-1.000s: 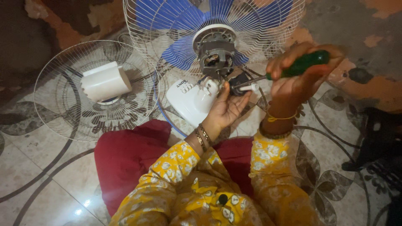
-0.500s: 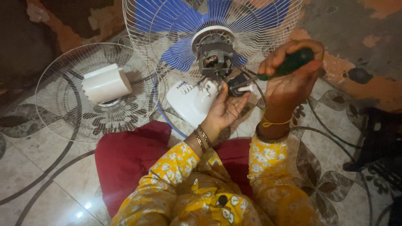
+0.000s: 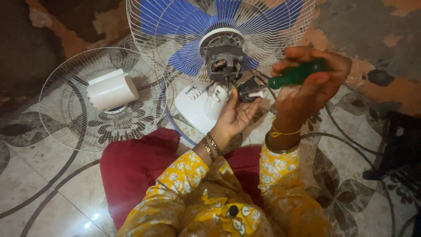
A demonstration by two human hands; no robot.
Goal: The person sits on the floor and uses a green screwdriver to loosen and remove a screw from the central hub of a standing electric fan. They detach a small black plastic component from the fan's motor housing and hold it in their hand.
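right hand (image 3: 313, 85) clamped on green screwdriver (image 3: 294, 75), tip at fan motor (image 3: 224, 59) | left hand (image 3: 234, 115) cupped under small black part (image 3: 248, 86), grip unclear | white motor cover (image 3: 110, 91) off, on detached grille (image 3: 103, 98), floor | blades on, motor work seemingly unfinished

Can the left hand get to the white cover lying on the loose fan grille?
Probably yes. The left hand is by the motor, and nothing lies between it and the white cover on the loose grille.
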